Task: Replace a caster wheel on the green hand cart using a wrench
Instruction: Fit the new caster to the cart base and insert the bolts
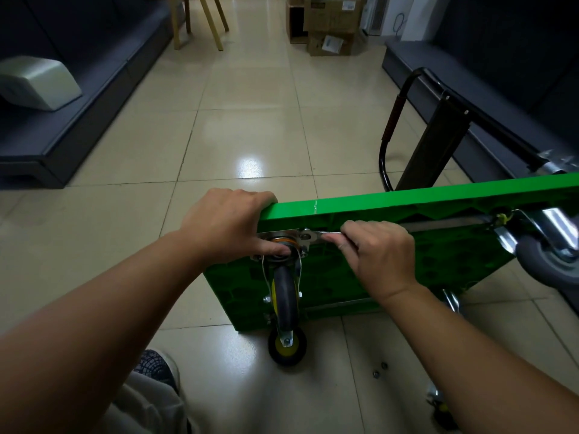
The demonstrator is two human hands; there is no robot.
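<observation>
tiled floor (250, 126), 2 loose nuts (375, 374)

— What sort of place is it?
— It looks like an office corridor or waiting area. Glossy beige floor tiles (250, 98) run between dark padded benches (78, 98) along both sides.
— Anything else to show it?
— Cardboard boxes (329, 20) are stacked at the far end, with pale wooden furniture legs (211, 25) near them. A grey-white plastic casing (37, 83) lies on the left bench.

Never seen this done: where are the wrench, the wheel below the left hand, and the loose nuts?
wrench (320, 235): head view, shaft near its head
wheel (285, 294): head view, dark tyre
nuts (375, 374): head view, the nearer nut
</observation>
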